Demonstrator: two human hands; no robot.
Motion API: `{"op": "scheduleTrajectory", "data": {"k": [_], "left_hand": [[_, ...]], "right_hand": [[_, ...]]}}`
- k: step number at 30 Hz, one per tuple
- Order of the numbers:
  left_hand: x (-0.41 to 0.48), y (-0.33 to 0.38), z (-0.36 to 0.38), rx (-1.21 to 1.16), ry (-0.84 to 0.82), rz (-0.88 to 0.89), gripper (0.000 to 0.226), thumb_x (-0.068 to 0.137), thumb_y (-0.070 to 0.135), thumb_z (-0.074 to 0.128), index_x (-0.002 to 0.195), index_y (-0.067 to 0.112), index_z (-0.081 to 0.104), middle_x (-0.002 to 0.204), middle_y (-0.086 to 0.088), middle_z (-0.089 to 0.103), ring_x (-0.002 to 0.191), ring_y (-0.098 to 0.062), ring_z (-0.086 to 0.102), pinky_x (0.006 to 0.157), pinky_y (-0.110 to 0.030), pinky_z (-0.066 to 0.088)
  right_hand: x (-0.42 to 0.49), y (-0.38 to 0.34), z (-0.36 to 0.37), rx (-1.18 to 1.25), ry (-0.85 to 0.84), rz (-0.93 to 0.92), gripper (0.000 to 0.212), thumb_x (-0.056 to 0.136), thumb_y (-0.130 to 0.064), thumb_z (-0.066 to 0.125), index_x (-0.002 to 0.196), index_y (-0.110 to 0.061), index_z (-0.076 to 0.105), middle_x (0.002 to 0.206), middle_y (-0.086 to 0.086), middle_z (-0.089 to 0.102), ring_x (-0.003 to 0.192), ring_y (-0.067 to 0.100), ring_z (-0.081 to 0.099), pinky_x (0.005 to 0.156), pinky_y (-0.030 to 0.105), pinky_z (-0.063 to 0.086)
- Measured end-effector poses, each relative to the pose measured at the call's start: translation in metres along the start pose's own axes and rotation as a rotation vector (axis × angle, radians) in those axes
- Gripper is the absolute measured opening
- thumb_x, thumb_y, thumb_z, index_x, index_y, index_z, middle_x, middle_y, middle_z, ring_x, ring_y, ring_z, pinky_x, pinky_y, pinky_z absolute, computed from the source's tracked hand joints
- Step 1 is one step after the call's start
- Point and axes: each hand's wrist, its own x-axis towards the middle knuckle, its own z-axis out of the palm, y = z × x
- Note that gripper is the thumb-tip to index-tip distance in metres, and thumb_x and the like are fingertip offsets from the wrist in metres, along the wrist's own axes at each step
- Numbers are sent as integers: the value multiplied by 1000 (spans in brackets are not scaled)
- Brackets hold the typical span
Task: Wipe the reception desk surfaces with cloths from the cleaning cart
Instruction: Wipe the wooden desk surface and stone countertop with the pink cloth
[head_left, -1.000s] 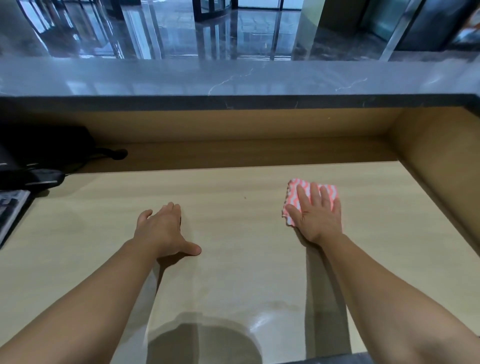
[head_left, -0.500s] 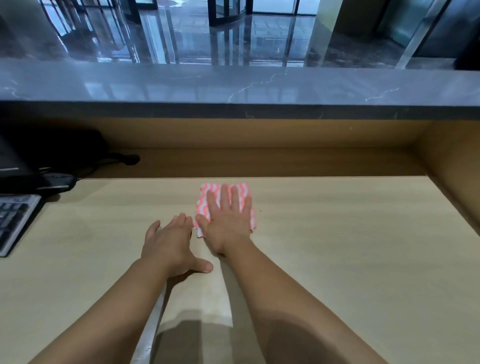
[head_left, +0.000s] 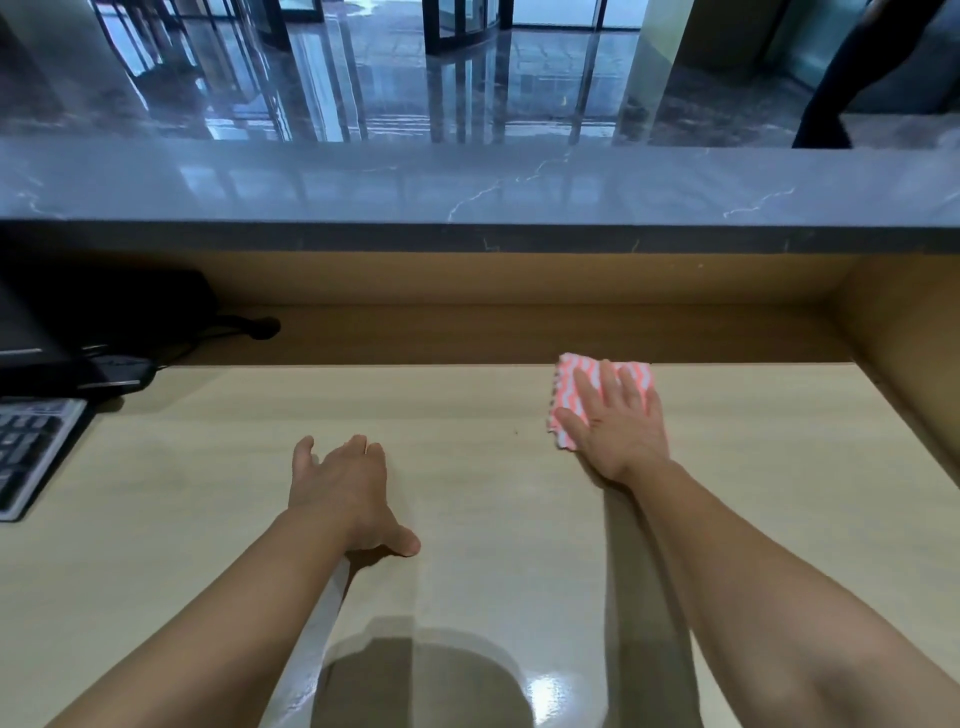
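Observation:
A folded pink-and-white striped cloth (head_left: 569, 395) lies flat on the light wooden desk surface (head_left: 208, 467), near its back edge and right of centre. My right hand (head_left: 615, 423) presses down on the cloth with straight, spread fingers and covers most of it. My left hand (head_left: 345, 491) rests palm down on the bare wood left of centre, fingers relaxed and thumb pointing right. It holds nothing.
A raised grey marble counter (head_left: 467, 192) runs across the back above a wooden recess. A keyboard (head_left: 31, 452) and black devices with cables (head_left: 104, 332) sit at the far left. A wooden side wall (head_left: 909, 353) closes the desk on the right.
My right hand slid the cloth from beside my left hand out to the right and toward the back edge. My left hand stayed in place.

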Motion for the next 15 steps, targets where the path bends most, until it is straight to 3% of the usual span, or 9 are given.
{"op": "scheduleTrajectory", "data": {"k": [2,5,8,10,15], "left_hand": [[5,-1,-5,15,33,-16,77,51,82,62,104,27,52,110,10,49,114,-15,50,113,-49,6],[13,-5,-12,-12,128,-33,66,54,81,60,97,31,59,116,10,52,117,-14,45,111,-48,8],[23,-14,-17,-44,174,-45,77,55,80,61,116,33,59,138,7,44,131,-14,36,114,-47,5],[30,-21,-18,-55,144,-64,97,56,82,61,136,30,46,153,4,30,142,-15,24,115,-48,2],[49,-40,-14,-79,63,-80,126,55,85,62,153,23,12,162,2,9,148,-14,7,117,-47,-1]], "right_hand": [[3,21,-4,21,-1,74,68,96,-65,12,155,-36,-4,162,0,-16,149,23,-16,119,48,-8],[9,29,-8,41,-8,163,67,97,-63,11,155,-34,-3,163,3,-14,149,25,-14,119,50,-6],[18,8,-6,77,0,280,67,97,-62,8,156,-31,-2,162,6,-15,148,28,-17,117,53,-9],[25,-17,-6,90,9,330,66,98,-60,8,156,-29,0,163,8,-12,148,30,-17,116,55,-10],[41,-108,-5,25,4,192,62,99,-55,9,154,-27,17,162,10,12,149,34,-1,114,60,-10]]}}
